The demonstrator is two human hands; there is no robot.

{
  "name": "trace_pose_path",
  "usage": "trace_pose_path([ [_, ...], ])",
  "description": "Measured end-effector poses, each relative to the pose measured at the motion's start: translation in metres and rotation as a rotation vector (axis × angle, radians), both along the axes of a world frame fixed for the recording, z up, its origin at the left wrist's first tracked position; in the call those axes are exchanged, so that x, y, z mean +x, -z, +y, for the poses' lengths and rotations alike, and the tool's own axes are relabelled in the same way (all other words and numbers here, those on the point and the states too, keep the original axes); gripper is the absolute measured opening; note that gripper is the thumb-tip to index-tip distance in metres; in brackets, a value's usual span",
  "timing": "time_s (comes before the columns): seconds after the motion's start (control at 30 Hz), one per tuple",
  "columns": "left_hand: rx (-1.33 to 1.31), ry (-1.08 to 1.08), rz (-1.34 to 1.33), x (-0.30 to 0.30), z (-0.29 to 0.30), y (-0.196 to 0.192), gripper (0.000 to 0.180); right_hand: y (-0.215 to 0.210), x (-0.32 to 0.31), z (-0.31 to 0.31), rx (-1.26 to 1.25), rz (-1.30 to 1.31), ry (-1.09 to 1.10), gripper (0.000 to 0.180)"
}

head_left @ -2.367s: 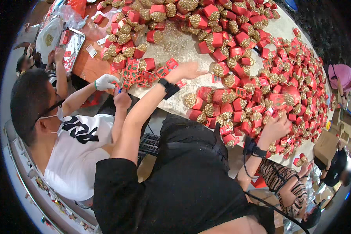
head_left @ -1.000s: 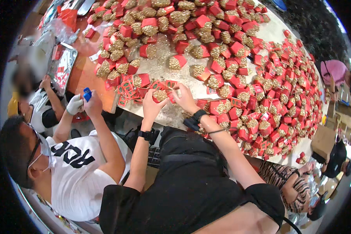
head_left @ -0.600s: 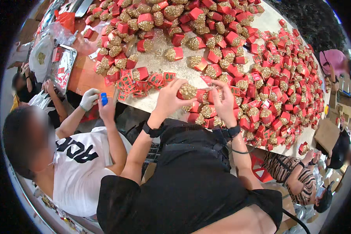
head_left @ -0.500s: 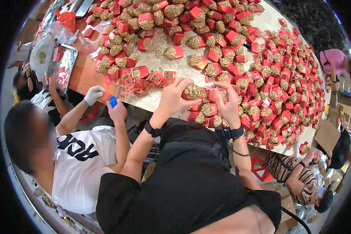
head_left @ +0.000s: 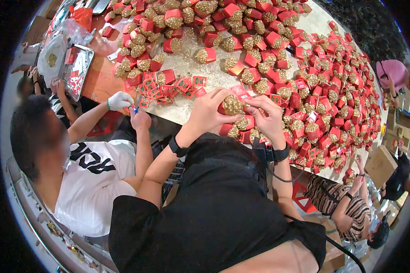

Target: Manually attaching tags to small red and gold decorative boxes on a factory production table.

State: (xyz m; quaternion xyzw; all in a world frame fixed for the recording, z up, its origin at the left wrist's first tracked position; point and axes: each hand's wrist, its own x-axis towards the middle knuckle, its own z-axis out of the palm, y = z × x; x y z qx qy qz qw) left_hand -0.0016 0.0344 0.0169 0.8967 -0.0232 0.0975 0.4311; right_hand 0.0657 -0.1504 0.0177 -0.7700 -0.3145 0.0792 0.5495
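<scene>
A red ornament with a bumpy, glittery gold top (head_left: 233,104) is held above the table's near edge. My left hand (head_left: 208,111) is closed round its left side, fingers over the back and thumb below. My right hand (head_left: 268,117) is closed at the ornament's right, thumb and fingers pinching a small red tag (head_left: 242,94) against it. Part of the ornament's red base is hidden by my fingers. Loose red tags with green marks (head_left: 184,85) lie left of my hands. Similar ornaments (head_left: 312,129) are heaped to the right.
More ornaments (head_left: 173,20) cover the table's far side. Gold glitter dusts the pale tabletop (head_left: 191,54). At my left, a person's gloved hand (head_left: 120,101) and bare hand (head_left: 141,120) work close by. A tray (head_left: 81,68) stands at the far left; a red stool (head_left: 302,198) is below right.
My right hand has come in closer against the ornament, and the red tag now lies at its top. The neighbour's two hands have come together.
</scene>
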Motion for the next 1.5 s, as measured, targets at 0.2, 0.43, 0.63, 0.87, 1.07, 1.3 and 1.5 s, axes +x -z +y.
trace_pose_path([
  [0.2, -0.012, -0.006, -0.005, 0.000, -0.003, -0.002, 0.049, 0.000, -0.001, -0.001, 0.079, 0.192, -0.010, 0.025],
  [0.43, 0.098, 0.016, -0.077, 0.001, -0.008, -0.008, 0.046, 0.020, -0.008, -0.005, 0.207, 0.302, 0.067, 0.018],
  [0.63, 0.156, 0.041, -0.089, 0.000, -0.015, 0.000, 0.043, 0.011, -0.004, -0.008, 0.065, 0.241, 0.019, 0.022],
  [0.87, 0.274, 0.108, -0.111, 0.002, -0.024, -0.003, 0.044, 0.002, -0.007, -0.016, -0.091, 0.017, -0.036, 0.018],
  [1.07, 0.125, 0.150, 0.074, -0.004, -0.036, 0.016, 0.059, 0.011, -0.008, -0.027, -0.072, 0.152, -0.003, 0.019],
  [1.3, 0.251, 0.096, 0.130, 0.048, 0.017, 0.077, 0.076, -0.021, 0.018, -0.146, -1.235, -0.296, 0.588, 0.036],
  [1.5, 0.220, -0.397, 0.470, 0.122, 0.073, 0.160, 0.066, 0.006, -0.010, -0.101, -1.506, -0.041, 0.364, 0.050],
])
